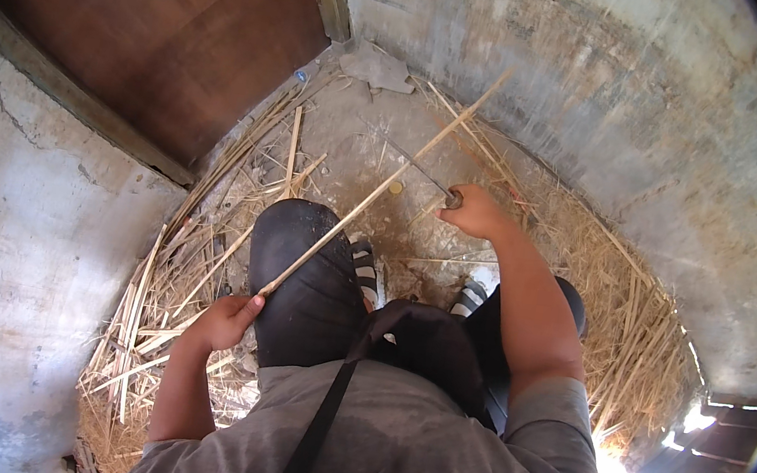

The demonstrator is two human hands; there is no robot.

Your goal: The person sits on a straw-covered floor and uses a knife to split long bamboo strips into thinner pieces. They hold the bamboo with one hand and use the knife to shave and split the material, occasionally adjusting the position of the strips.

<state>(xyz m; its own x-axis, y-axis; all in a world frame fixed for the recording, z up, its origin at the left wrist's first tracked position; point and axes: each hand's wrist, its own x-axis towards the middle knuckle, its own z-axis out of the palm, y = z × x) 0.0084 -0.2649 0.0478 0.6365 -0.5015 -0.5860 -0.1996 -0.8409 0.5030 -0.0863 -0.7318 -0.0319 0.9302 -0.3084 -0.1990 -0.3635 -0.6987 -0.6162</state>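
My left hand (230, 320) is closed on the lower end of a long, pale bamboo strip (358, 210). The strip slants up and away to the right, passing over my left knee (304, 227). In my closed right hand (476, 213) is the handle of a knife (426, 172). Its thin, dark blade points to the far left and crosses the strip beyond the knee. Whether blade and strip touch, I cannot tell.
Split strips (203, 276) and shavings lie heaped at the left; more shavings (624, 352) pile along the right wall (595, 93). A brown door panel (177, 32) stands far left. A flat grey stone (377, 68) lies in the far corner. My sandalled feet (365, 268) are between these heaps.
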